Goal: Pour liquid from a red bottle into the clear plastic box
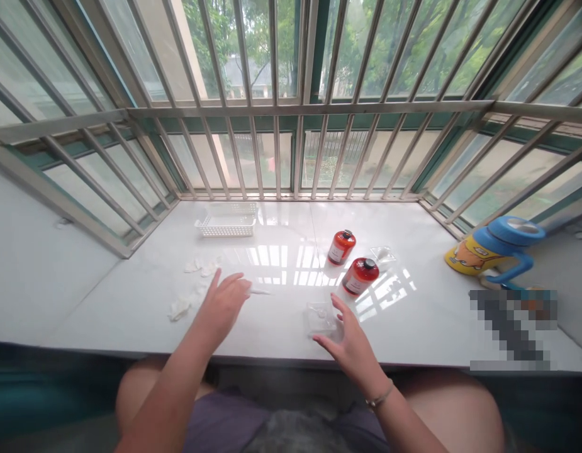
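Fingers of the left hand (224,303) are pinched on a slim, pale, pointed tool (260,292), its tip directed to the right, above or on the glossy white tabletop (276,333); contact with the surface cannot be determined. To the right of this grip, the right hand (350,336) is spread, thumb and fingers apart, at the right side of a clear, square plastic box (319,319). Whether the fingertips touch the box cannot be told. A thin bracelet (379,395) is worn on the right wrist.

Just beyond the right hand stands a red bottle with a black cap and pale label (360,278); a second, similar red bottle (341,247) stands upright behind it, slightly left. Near both, on their right, lies a small clear tray (384,255).

To the left of the pinching hand lie crumpled white scraps (180,308). Beyond them, near the metal window bars (277,151), sits a white perforated plastic basket (227,224). Well apart, at far right, is a tilted yellow cup with blue lid and handle (496,245), next to a pixelated area.
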Motion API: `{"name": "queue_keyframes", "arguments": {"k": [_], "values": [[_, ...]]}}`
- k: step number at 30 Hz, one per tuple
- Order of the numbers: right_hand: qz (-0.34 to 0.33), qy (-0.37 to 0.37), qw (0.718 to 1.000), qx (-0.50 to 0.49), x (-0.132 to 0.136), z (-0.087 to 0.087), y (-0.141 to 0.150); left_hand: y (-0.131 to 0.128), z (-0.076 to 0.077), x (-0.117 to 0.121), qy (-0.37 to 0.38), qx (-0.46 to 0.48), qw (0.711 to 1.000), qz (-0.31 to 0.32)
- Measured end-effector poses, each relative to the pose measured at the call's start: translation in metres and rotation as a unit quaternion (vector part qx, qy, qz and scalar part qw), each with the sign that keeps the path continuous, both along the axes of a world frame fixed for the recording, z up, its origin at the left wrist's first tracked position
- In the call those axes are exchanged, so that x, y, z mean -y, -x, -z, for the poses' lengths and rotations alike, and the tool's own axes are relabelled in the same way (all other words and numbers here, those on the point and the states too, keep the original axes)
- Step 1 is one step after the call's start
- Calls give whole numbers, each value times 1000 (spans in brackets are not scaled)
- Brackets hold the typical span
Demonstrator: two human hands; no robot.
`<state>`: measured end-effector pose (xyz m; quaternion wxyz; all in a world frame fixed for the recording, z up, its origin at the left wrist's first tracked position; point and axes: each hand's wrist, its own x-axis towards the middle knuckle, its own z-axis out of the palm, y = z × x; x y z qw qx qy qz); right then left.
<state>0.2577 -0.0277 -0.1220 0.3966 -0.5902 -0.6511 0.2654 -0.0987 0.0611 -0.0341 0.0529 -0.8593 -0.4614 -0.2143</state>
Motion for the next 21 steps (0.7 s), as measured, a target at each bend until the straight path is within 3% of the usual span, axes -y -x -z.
{"name": "queue_keyframes", "arguments": {"k": [3, 7, 11, 21], "values": [[3, 8, 1000, -8, -9, 3, 9, -46, -15, 12, -53, -14, 995, 87], [16, -4, 1000, -7, -12, 2, 18, -84, -33, 22, -90, -29, 986, 138], [23, -15, 1000, -12, -9, 3, 20, -98, -40, 24, -102, -41, 979, 174], [33, -35, 999, -19, -9, 3, 24, -126, -41, 22, -103, -87, 958, 253]]}}
